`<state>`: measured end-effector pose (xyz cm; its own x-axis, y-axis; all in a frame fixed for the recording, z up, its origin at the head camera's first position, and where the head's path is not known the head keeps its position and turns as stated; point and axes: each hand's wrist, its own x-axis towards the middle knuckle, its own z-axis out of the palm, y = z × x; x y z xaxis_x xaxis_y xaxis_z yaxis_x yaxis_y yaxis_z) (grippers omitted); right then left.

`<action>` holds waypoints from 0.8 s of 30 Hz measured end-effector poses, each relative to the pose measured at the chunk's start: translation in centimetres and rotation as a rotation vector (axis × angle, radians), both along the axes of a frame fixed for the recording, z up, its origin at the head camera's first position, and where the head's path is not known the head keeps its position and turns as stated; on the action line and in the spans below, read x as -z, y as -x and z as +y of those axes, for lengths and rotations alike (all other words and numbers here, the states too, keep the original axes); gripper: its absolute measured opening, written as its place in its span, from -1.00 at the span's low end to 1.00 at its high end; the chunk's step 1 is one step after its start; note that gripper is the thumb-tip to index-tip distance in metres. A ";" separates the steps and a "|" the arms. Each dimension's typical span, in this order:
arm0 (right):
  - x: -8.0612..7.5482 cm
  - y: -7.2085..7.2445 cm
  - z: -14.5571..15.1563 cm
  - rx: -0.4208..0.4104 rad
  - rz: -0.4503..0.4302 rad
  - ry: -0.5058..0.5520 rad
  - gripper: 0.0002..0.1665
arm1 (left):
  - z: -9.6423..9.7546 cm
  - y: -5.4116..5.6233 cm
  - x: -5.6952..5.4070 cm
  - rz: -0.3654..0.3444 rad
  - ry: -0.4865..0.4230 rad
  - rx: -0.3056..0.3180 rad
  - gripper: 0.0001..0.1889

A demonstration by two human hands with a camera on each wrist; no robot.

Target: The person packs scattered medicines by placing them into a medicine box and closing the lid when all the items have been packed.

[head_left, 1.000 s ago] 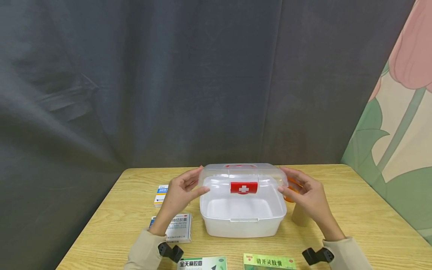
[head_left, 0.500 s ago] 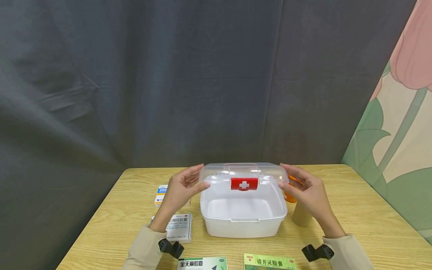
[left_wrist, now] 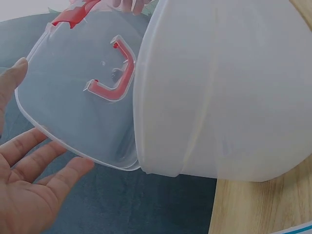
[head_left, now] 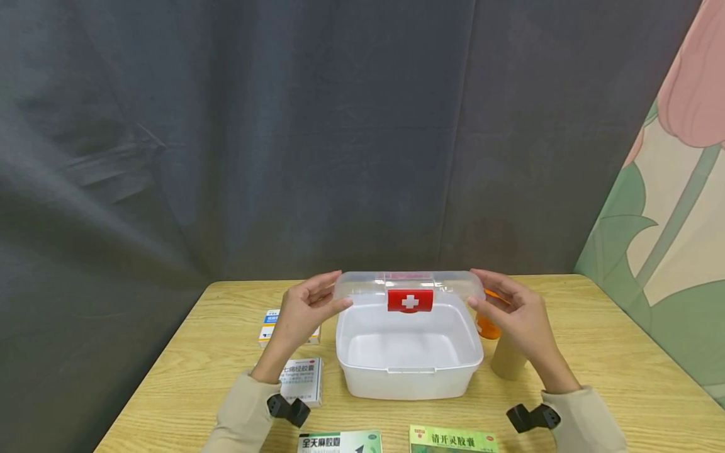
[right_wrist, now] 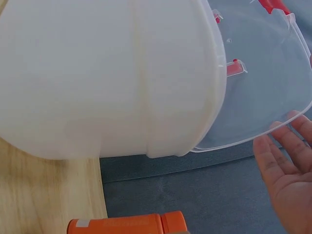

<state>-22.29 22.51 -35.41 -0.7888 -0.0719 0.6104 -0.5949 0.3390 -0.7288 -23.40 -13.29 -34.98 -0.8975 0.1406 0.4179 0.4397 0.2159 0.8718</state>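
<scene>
Wood-grain table (head_left: 578,333) before dark curtain (head_left: 340,138). White box (head_left: 408,382), mid-table — clear lid (head_left: 362,286) with red clasp (head_left: 410,301) tilted up at rear. Left hand (head_left: 306,313): thumb and fingers clamped on lid's left edge. Right hand (head_left: 517,314): likewise, right edge. Orange bottle (head_left: 488,327), brown cylinder (head_left: 506,366) right of box, near right hand. Medicine cartons (head_left: 303,380) — some left of box, others in front.

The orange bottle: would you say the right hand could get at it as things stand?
Probably not yet: the right hand holds the clear lid, though the orange bottle stands close by.
</scene>
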 end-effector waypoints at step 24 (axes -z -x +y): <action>-1.1 0.4 0.0 0.066 -0.076 -0.060 -0.52 | 0.3 1.5 -0.3 0.037 -0.089 0.074 -0.51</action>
<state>-22.67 22.51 -34.32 -0.8367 -0.0527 0.5452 -0.5138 0.4203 -0.7479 -24.92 -13.02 -34.67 -0.8698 0.1667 0.4643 0.4838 0.1038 0.8690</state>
